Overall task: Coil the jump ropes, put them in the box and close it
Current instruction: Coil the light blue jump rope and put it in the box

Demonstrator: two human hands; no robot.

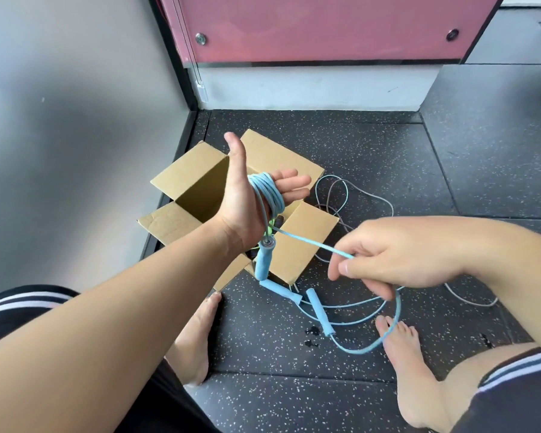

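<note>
- Left forearm (122, 295) sits nearest the lens, raised. The left grip (247, 195) is above the open box (188, 179) with fingers straight, thumb up, palm toward the camera.
- Blue jump rope (310, 243): several turns are wound round those fingers. One handle (263, 260) hangs below the wrist, over the box mouth.
- Right grip (397, 254) is pinched on the free strand, thumb against forefinger, and the strand runs taut up to the coil.
- Slack loops lie on the floor (388, 157) near the right foot (400, 345). Two more blue handles (319, 310) lie there; which one ends this rope I cannot tell.
- Step in hand, by my judgement, is winding. Keep light tension and let the strand slide through the pinch. Lay each turn beside the last — no crossings. Hold the left fingers firm so the coil slips off whole.
- Grey ropes (344, 189) lie loose beside the box, uncoiled. Something green (270, 228) shows inside it — flaps all open.
</note>
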